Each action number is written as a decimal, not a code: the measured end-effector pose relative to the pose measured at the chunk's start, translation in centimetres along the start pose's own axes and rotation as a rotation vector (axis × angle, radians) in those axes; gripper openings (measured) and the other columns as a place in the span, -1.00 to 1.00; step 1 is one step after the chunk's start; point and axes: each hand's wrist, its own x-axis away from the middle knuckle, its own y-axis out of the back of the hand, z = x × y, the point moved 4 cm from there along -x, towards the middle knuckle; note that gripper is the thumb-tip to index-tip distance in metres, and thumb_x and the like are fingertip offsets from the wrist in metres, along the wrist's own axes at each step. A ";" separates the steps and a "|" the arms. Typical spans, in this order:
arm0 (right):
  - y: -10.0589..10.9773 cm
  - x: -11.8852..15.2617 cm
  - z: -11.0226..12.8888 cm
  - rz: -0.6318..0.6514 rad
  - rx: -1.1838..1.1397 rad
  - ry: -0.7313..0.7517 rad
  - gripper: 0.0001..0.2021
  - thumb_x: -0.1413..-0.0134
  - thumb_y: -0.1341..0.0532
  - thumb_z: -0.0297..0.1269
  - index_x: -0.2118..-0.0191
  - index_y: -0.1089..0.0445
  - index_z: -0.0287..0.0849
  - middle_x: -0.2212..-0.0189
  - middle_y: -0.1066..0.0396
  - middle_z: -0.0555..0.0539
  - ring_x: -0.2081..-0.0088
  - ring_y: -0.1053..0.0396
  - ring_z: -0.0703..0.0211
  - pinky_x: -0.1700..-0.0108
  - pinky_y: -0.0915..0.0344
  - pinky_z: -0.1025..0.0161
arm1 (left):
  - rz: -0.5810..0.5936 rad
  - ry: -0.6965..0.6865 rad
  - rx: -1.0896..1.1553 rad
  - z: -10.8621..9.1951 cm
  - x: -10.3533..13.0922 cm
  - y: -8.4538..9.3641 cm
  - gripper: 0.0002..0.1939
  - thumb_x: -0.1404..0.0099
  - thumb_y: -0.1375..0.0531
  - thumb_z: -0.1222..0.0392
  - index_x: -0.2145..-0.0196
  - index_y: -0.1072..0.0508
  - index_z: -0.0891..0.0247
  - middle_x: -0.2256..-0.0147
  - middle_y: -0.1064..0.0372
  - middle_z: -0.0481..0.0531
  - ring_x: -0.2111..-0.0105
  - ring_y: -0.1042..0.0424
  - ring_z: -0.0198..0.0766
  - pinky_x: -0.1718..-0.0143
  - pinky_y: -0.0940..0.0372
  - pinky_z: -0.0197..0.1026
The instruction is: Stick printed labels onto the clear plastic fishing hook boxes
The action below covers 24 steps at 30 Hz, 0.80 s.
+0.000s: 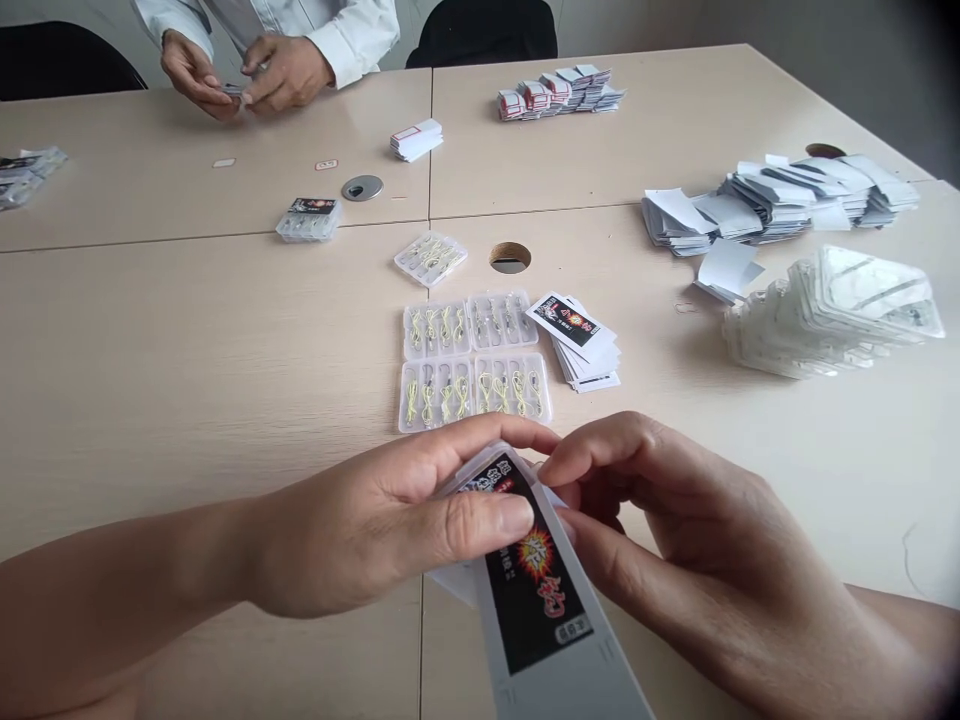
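My left hand (375,525) is closed around a long white card with a black printed panel (536,620), its thumb pressed flat across the print. At the card's upper end, a clear plastic edge (480,462) shows under the fingers; how much plastic lies beneath is hidden. My right hand (697,545) pinches the card's right edge with thumb and forefinger, its other fingers curled behind. Just beyond my hands lie several clear compartment boxes (437,330) holding fish hooks with yellowish line. Beside them is a small stack of printed cards (574,335).
Clear plastic cases (832,310) are piled at the right, below rows of folded white cards (780,200). More card bundles (559,95) stand farther back. The table has a round hole (510,258) and a metal grommet (362,188). Across it, a person's hands (247,75) handle something small.
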 end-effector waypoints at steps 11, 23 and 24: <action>0.2 0.1 0.3 -0.026 0.051 0.006 -0.88 -0.26 -0.20 -0.44 0.26 -0.32 -0.06 0.42 -0.42 0.08 0.44 -0.34 0.33 0.45 -0.34 0.40 | -0.033 -0.048 0.044 -0.4 -0.5 0.0 -0.87 -0.49 -0.15 0.15 0.05 -0.43 0.14 0.28 -0.40 -0.14 0.31 -0.36 -0.42 0.25 -0.30 -0.40; 0.2 -0.1 0.4 -0.021 0.088 0.032 -0.83 -0.23 -0.18 -0.51 0.24 -0.29 -0.06 0.47 -0.37 0.12 0.50 -0.28 0.39 0.46 -0.32 0.44 | -0.100 -0.069 -0.031 -0.6 -0.6 0.4 -0.86 -0.47 -0.16 0.06 0.13 -0.47 0.12 0.31 -0.42 -0.11 0.32 -0.36 -0.38 0.29 -0.28 -0.40; 0.1 -0.1 0.4 -0.016 0.086 0.037 -0.82 -0.23 -0.18 -0.53 0.24 -0.28 -0.06 0.47 -0.37 0.13 0.50 -0.28 0.40 0.46 -0.32 0.45 | -0.110 -0.062 -0.025 -0.5 -0.6 0.4 -0.85 -0.47 -0.16 0.04 0.13 -0.46 0.11 0.33 -0.41 -0.11 0.34 -0.35 -0.39 0.31 -0.27 -0.40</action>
